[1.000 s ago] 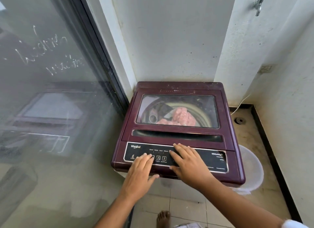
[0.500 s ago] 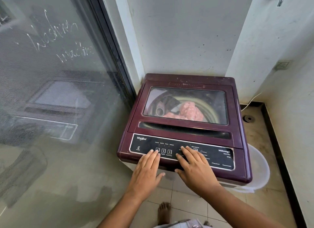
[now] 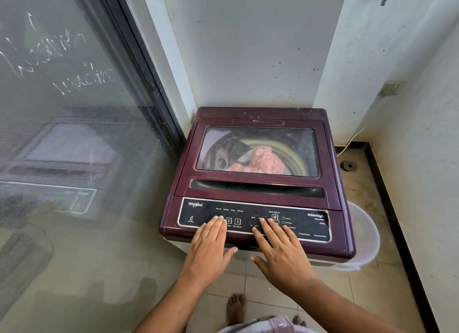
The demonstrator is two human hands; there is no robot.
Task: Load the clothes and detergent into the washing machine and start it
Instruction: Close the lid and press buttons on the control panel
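Observation:
A maroon top-loading washing machine [image 3: 332,191] stands in the corner with its glass lid [image 3: 293,143] shut. Through the lid I see pink clothes [image 3: 263,162] and dark fabric in the drum. Along the front runs a black control panel [image 3: 308,224]. My left hand [image 3: 208,248] lies flat at the panel's left, fingertips beside the numbered buttons. My right hand [image 3: 280,253] lies flat at the panel's middle, fingers spread over the wash option keys. Neither hand holds anything. No detergent container is in view.
A dusty glass sliding door [image 3: 74,133] with finger-written words fills the left. White walls close in behind and to the right. A translucent plastic tub [image 3: 365,235] sits on the floor right of the machine. My bare feet [image 3: 236,308] stand on beige tiles.
Both hands have slid back toward the panel's front edge, staying flat on it. The camera has dropped slightly, so the machine sits lower in view.

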